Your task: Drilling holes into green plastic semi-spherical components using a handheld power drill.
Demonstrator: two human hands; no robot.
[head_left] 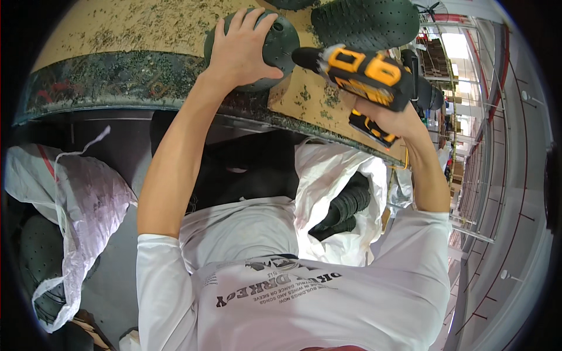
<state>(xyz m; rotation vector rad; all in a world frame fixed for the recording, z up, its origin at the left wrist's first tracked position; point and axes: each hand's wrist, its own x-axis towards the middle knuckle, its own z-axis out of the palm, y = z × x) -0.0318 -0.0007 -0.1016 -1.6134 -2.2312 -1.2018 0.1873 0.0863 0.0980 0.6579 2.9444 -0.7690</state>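
Observation:
A dark green round disc point(285, 50) with small holes lies at the near edge of the worktable. My left hand point(240, 50) rests on it, palm down, its fingers spread over the top. In my right hand point(389, 120) is a black and yellow cordless drill point(366, 73), gripped by its handle. The drill's black front end points left and lies close to the disc's right edge. Whether the two touch, I cannot tell. Beyond the drill, a row of stacked green perforated discs point(366, 23) lies on its side on the table.
Green shavings litter the tan worktable point(140, 26) and its dark front strip point(117, 79). Below the edge, an open white sack point(319, 175) holds several dark ridged discs point(345, 205). Another white sack point(88, 187) hangs at the left, near more green discs point(41, 257). Shelving point(436, 58) stands far right.

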